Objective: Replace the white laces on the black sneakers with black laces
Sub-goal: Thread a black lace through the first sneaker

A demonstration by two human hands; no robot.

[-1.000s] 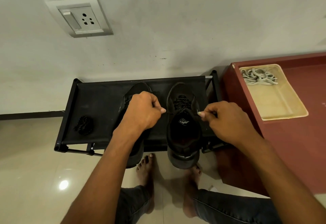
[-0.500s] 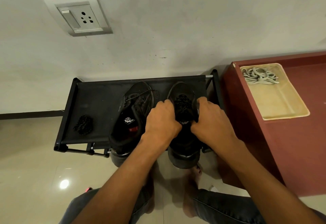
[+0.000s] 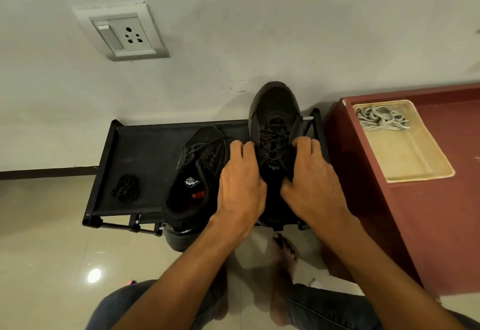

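Two black sneakers are at a black shoe rack (image 3: pixel 145 163). The right sneaker (image 3: pixel 275 116) carries a speckled black lace and is tilted up, its toe against the wall. My left hand (image 3: pixel 240 186) grips its left side and my right hand (image 3: pixel 311 184) grips its right side. The left sneaker (image 3: pixel 197 173) lies on the rack with its heel over the front edge, a black lace across its upper. A bundled black lace (image 3: pixel 125 188) rests at the rack's left. White laces (image 3: pixel 380 119) lie in a cream tray (image 3: pixel 415 171).
The tray sits on a dark red cabinet (image 3: pixel 428 212) right of the rack. A white wall with a power socket (image 3: pixel 122 33) is right behind the rack. Bare feet (image 3: pixel 284 251) and jeans-clad knees are on the glossy tiled floor below.
A second ago my hands were apart, pinching lace ends. They then closed on the right sneaker's sides, and now it is raised with its toe higher against the wall.
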